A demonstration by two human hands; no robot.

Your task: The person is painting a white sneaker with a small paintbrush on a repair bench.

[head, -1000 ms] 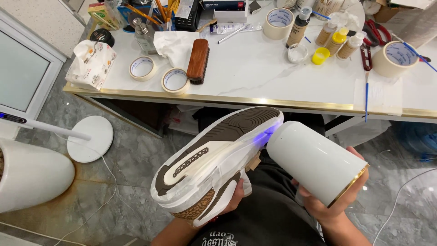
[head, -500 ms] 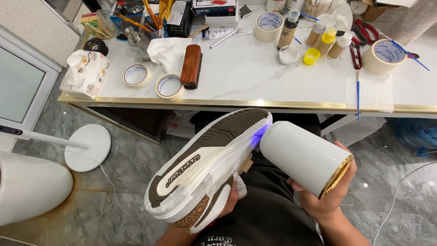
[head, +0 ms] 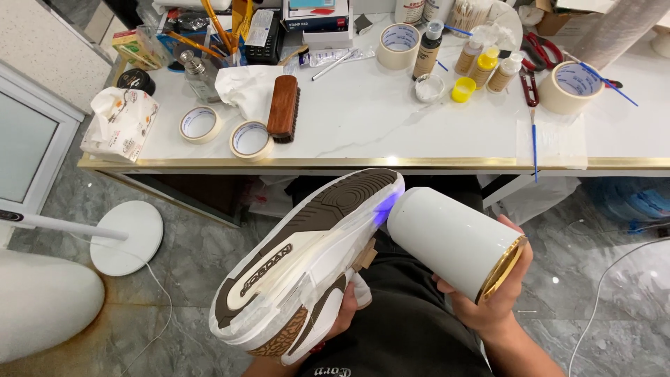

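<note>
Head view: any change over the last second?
Little. The dryer in the right hand edged left and up against the sneaker toe; the camera tilted slightly. The left hand grips the sneaker as before, sole up, blue glow at the nozzle.

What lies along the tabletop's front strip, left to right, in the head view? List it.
Tissue pack → tape roll → second tape roll → wooden brush → yellow cap → large tape roll.

I hold the brown-and-white sneaker (head: 307, 258) sole-up, tilted, over my lap; the white cylindrical dryer (head: 450, 241) with gold rim points at its toe.
</note>
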